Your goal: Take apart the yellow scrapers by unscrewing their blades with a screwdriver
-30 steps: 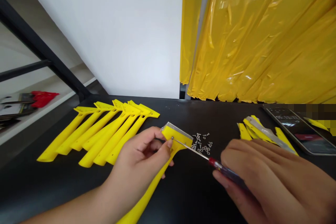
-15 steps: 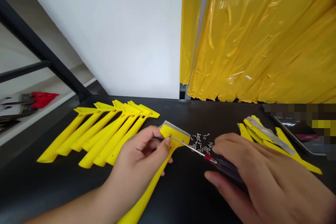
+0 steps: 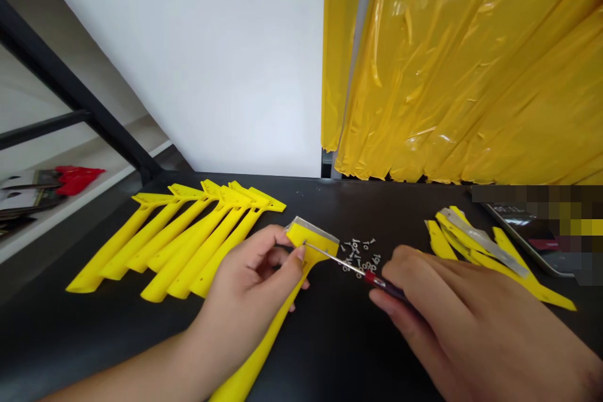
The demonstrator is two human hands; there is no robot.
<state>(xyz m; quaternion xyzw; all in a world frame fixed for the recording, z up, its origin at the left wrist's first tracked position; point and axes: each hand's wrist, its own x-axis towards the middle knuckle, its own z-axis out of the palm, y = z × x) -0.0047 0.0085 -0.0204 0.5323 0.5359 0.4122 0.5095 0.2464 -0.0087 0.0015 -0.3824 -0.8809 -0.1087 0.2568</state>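
My left hand (image 3: 254,292) is closed around the head end of a yellow scraper (image 3: 271,339), a long plastic handle with a metal blade (image 3: 313,228) along its top edge. In my right hand (image 3: 452,314) is a screwdriver (image 3: 374,279) with a red and dark handle, its fingers wrapped round it. The screwdriver's tip rests at a small screw (image 3: 304,243) on the left side of the scraper head. Several loose screws and nuts (image 3: 360,257) lie scattered on the black table just past the screwdriver's shaft.
Several yellow scraper handles (image 3: 174,242) lie in a row on the left of the black table (image 3: 325,339). Flat yellow strips and a grey blade (image 3: 475,239) lie at right, beside a phone-like device (image 3: 518,220). Behind stand a white panel (image 3: 235,63) and yellow plastic sheeting (image 3: 461,75).
My right hand's fingers have closed in on the screwdriver handle, further forward towards its red collar. The scraper and my left hand stay almost where they were.
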